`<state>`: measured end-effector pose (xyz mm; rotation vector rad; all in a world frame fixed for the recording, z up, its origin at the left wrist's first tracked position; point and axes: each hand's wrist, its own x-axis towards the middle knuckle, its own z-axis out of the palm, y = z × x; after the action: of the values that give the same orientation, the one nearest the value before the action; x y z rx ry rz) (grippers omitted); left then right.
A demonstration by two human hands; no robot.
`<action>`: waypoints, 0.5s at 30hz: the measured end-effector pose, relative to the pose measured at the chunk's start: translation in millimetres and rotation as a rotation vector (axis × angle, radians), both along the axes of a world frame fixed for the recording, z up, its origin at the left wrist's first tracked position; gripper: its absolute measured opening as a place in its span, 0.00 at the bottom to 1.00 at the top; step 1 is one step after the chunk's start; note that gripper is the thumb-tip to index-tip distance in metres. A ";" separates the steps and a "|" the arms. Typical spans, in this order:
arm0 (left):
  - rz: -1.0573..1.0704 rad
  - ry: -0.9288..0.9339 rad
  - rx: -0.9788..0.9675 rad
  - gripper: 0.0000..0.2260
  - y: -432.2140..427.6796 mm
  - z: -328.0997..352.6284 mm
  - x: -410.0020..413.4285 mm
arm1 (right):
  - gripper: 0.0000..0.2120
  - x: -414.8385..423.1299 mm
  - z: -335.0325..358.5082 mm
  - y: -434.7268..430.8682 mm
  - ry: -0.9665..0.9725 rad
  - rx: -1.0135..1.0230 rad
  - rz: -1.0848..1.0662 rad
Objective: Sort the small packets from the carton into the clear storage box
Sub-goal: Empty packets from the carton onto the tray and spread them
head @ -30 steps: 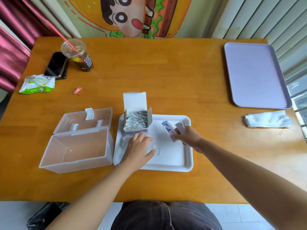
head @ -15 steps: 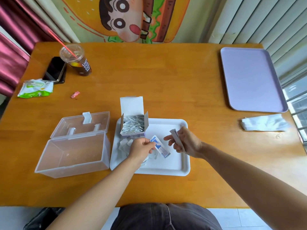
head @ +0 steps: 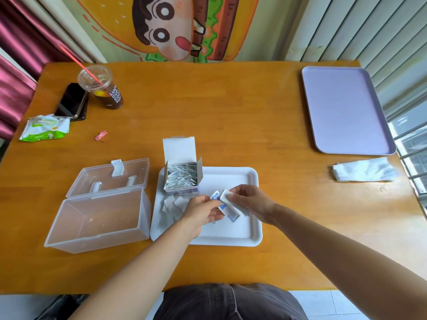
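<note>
With my left hand [head: 200, 212] pinching a blue-printed packet [head: 228, 211] and my right hand [head: 251, 202] pinching a white packet [head: 225, 195] mid-frame over the white tray [head: 231, 233], these light pinches could let either slip short of the clear storage box [head: 99, 239] at lower left.

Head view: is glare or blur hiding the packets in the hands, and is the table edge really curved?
Head view: wide-angle distortion bows the table edges; head view: no strong glare on the clear box; head view: left hand and right hand look sharp, the blue-printed packet stands out, the white packet nearly blends into the white tray.
</note>
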<state>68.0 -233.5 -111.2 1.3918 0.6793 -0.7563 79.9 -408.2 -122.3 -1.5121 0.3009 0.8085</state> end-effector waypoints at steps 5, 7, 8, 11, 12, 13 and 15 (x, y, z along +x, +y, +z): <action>0.070 0.013 -0.120 0.01 -2.0 6.7 -1.2 | 0.09 -0.7 1.2 5.8 -0.036 -0.118 -0.091; 0.090 0.003 -0.175 0.02 -1.1 8.4 -1.0 | 0.08 -0.2 3.5 6.8 -0.057 -0.148 -0.121; 0.085 -0.007 -0.192 0.02 -1.0 10.0 -1.0 | 0.08 -0.5 5.0 7.8 -0.072 -0.156 -0.128; 0.059 -0.036 -0.148 0.02 -1.3 10.3 -1.2 | 0.08 -2.0 10.4 11.9 -0.085 -0.171 -0.136; 0.065 -0.035 -0.116 0.02 -1.1 9.9 -1.1 | 0.08 -1.7 12.6 12.9 -0.078 -0.166 -0.150; 0.079 -0.025 -0.090 0.02 -0.8 9.2 -1.0 | 0.08 -1.1 14.3 13.4 -0.071 -0.162 -0.168; 0.107 -0.004 -0.055 0.02 -1.2 8.0 -0.9 | 0.08 -0.5 16.4 13.2 -0.067 -0.165 -0.169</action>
<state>67.0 -234.7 -103.2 1.2961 0.7190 -0.6831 79.4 -395.1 -105.9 -1.6401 0.4479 0.6095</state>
